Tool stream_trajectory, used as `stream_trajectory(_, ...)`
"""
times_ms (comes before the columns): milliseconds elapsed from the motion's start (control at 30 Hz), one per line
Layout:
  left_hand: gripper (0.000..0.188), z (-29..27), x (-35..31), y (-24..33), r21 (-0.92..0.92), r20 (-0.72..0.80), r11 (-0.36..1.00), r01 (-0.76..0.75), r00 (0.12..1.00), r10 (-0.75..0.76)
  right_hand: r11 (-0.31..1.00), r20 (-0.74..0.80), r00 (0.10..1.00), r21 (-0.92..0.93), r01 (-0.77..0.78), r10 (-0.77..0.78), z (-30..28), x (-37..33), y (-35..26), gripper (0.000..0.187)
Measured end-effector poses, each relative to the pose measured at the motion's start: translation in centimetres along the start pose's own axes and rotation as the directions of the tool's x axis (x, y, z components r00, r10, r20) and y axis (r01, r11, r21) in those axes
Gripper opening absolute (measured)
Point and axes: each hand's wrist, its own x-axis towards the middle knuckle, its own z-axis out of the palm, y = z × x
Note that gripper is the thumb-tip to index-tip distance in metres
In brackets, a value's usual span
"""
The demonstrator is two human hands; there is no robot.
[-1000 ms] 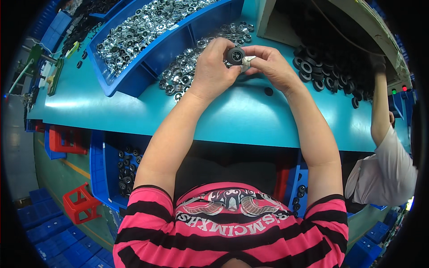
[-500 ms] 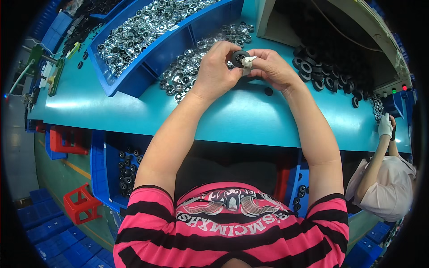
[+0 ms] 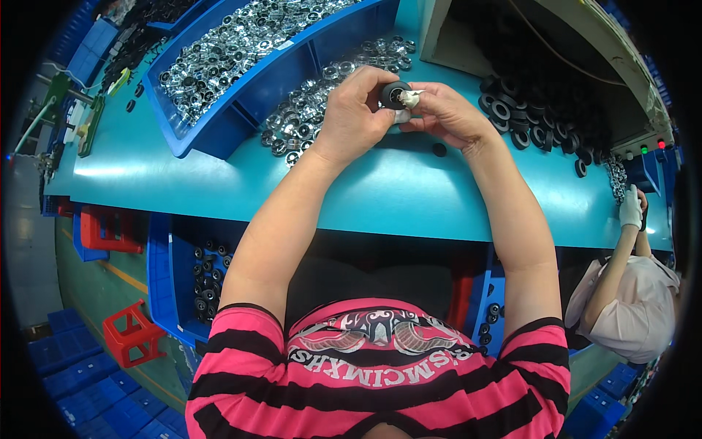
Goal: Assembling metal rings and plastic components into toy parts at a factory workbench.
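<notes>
A small wheel with a black tyre and a shiny hub (image 3: 393, 94) is held up above the teal table. My left hand (image 3: 351, 117) grips its left side between fingers and thumb. On the other side my right hand (image 3: 452, 117) is closed on the same wheel, its fingertips at the hub. Something white (image 3: 411, 98), like a wrapping or scrap of cloth, covers those fingertips; its exact kind is unclear. Loose chrome wheel hubs (image 3: 303, 110) lie just beyond my left hand. A small black round piece (image 3: 439, 149) rests below my right wrist.
A blue bin (image 3: 241, 99) full of chrome hubs stands far left. Black tyres (image 3: 523, 117) are heaped at right beside a beige machine housing (image 3: 621, 44). Below the table edge are blue crates (image 3: 172, 285) with wheels and a red stool (image 3: 135, 333). A co-worker's gloved hand (image 3: 629, 207) works at far right.
The wheel has turned and shifted slightly right in my hands. My right fingers with the white covering have changed position at the hub. Both hands stay in nearly the same place.
</notes>
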Motion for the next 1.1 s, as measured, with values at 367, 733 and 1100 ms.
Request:
stream_trajectory(367,0.037,0.0,0.1,0.5,0.039,0.006,0.999,-0.017,1.0,0.017,1.0,-0.033,0.999,0.012,0.021,-0.021,0.2,0.1,0.3,0.032)
stream_trajectory(733,0.041,0.0,0.2,0.3,-0.176,0.038,0.984,0.032,0.999,-0.026,0.996,-0.104,0.992,0.052,0.077,-0.071,1.3,-0.1,0.2,0.036)
stream_trajectory(1100,0.049,-0.1,0.4,0.0,-0.187,0.058,0.971,0.146,0.989,-0.137,0.827,-0.42,0.762,-0.499,0.259,-0.492,-2.4,0.3,-0.1,0.025)
